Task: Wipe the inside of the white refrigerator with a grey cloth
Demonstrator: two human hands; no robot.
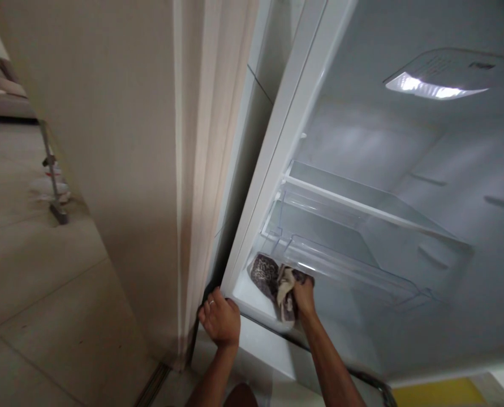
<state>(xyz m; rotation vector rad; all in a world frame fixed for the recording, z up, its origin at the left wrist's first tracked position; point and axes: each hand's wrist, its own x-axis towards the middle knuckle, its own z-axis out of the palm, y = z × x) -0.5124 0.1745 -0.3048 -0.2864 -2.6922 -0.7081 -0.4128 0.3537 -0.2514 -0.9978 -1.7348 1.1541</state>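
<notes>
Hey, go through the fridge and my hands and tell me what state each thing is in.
Fridge: open.
Fridge light: on.
Shelf: in place.
Cloth: bunched up.
Right hand: gripping the cloth.
Left hand: fingers curled on the fridge's edge.

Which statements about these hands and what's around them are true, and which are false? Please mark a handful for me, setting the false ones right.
1. The right hand holds a patterned cloth. True.
2. Both hands are on the cloth. False: the left hand is at the outer edge of the fridge.
3. The left hand wears a ring. True.
4. The inside of the fridge is unlit. False: its light is glowing.
5. Part of a sofa shows at the picture's left edge. True.
6. The cloth is up beside the light. False: it is low in the fridge, near the front corner.
</notes>
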